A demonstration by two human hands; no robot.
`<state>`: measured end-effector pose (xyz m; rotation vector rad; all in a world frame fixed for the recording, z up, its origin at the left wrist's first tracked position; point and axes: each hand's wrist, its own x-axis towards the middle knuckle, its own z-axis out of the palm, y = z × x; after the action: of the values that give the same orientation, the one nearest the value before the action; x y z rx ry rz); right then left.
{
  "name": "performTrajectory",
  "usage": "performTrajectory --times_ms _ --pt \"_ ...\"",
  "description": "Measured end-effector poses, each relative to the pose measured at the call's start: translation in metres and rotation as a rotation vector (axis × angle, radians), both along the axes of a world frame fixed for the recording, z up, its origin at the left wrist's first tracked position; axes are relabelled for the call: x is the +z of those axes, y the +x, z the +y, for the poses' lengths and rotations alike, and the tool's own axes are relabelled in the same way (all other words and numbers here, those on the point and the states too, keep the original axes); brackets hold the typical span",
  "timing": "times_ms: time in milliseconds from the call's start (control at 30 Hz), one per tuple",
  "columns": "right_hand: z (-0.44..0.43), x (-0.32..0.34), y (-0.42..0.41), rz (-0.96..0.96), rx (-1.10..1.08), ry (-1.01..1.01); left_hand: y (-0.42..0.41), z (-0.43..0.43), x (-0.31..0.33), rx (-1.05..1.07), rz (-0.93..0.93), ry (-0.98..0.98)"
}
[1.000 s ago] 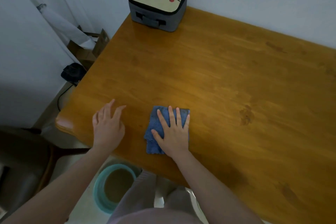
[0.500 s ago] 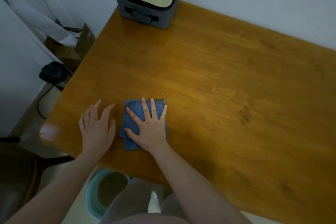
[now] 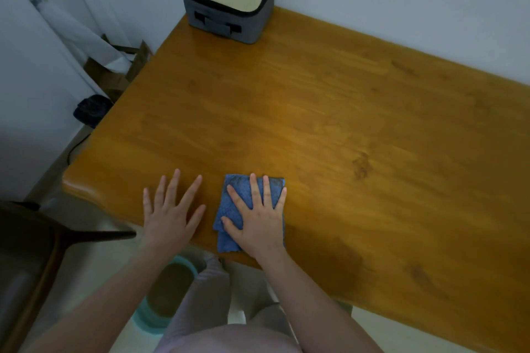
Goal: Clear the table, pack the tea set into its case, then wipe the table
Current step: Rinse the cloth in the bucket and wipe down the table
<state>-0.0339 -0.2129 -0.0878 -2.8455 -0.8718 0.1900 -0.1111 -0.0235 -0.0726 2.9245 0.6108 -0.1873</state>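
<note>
Dark wood, the curved back of a chair (image 3: 43,238), stands off the left end of the table (image 3: 372,123), close to its front corner. Also off that left end, on the floor by the wall, lies a black object (image 3: 91,109) with a cord, too dim to identify. Past it is a brown cardboard box (image 3: 114,77) with a white roll (image 3: 71,28) leaning out of it. Below the table's front edge you can see a teal bin (image 3: 146,321), partly hidden by your legs.

Your left hand (image 3: 169,215) lies flat on the bare table top near the front left corner, fingers straight and spread, holding nothing. At the table's back left corner, against the wall, the tea set case (image 3: 229,0) stands with its lid closed. It has grey sides, a cream top with black ink drawing and a red dot, and a strap handle facing you.

At the table's front edge a folded blue cloth (image 3: 229,209) lies flat. Your right hand (image 3: 258,223) presses down on it, palm flat and fingers straight and spread, covering most of its right side. A strip of bare wood separates your two hands.

Farther right, the table top is glossy orange-brown wood with a dark knot mark (image 3: 361,166) near its middle.
</note>
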Motion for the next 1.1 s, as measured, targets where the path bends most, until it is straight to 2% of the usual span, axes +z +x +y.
performTrajectory --times_ms 367,667,1100 --pt "-0.125 -0.002 -0.014 -0.022 -0.121 -0.040 -0.025 -0.106 0.004 0.081 -0.060 -0.085" --pt "-0.214 -0.003 -0.014 -0.036 -0.216 -0.081 -0.021 -0.157 0.009 0.021 -0.047 -0.053" --pt "-0.222 -0.008 -0.020 -0.056 -0.223 -0.054 0.024 -0.176 0.007 -0.065 -0.072 -0.041"
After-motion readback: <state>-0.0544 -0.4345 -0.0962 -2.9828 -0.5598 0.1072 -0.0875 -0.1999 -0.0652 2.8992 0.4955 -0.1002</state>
